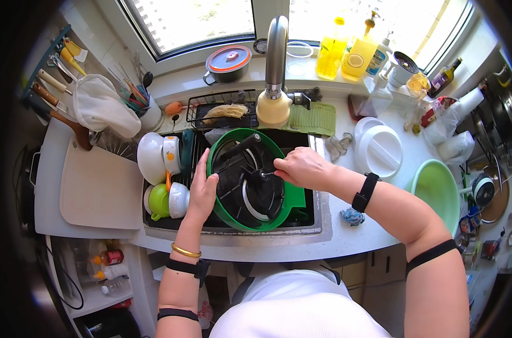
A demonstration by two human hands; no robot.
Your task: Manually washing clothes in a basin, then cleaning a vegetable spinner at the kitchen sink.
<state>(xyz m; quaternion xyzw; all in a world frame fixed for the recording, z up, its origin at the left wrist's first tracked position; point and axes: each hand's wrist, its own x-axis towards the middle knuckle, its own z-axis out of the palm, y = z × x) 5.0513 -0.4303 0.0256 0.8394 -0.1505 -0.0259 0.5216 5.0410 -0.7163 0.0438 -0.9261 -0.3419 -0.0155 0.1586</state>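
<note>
A round green-rimmed spinner bowl (225, 208) with a black slatted lid (239, 186) sits tilted over the sink (318, 219). My left hand (202, 188) grips the bowl's left rim. My right hand (301, 167) is closed on the small handle at the lid's centre (265, 175). The tap (275, 67) stands just behind the bowl.
Left of the bowl a rack holds white bowls (151, 158) and a green cup (159, 201). A cutting board (101, 188) lies farther left. To the right are a white lid (380, 149) and a green basin (436, 188). Bottles (346, 50) line the window sill.
</note>
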